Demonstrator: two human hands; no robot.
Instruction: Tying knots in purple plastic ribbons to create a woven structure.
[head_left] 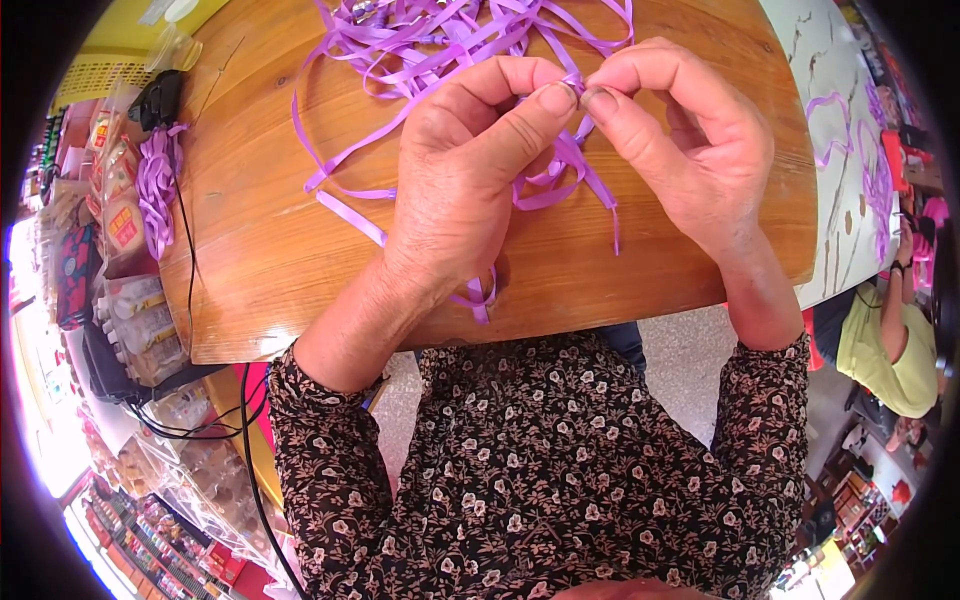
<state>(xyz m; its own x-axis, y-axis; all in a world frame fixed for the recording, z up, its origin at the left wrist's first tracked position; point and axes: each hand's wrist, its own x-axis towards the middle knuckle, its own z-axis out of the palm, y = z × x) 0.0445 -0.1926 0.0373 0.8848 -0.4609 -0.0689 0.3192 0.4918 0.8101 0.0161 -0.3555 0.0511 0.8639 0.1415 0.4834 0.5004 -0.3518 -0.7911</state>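
- from my remote seat, i see the left hand [465, 150] and right hand [705, 150] both pinching a purple ribbon [573, 80] above the wooden table [260, 220].
- i judge this piece mid-work; the fingertips hide whether it's finished.
- beyond lies a loose ribbon heap [430, 62]; i can't tell how much is left.
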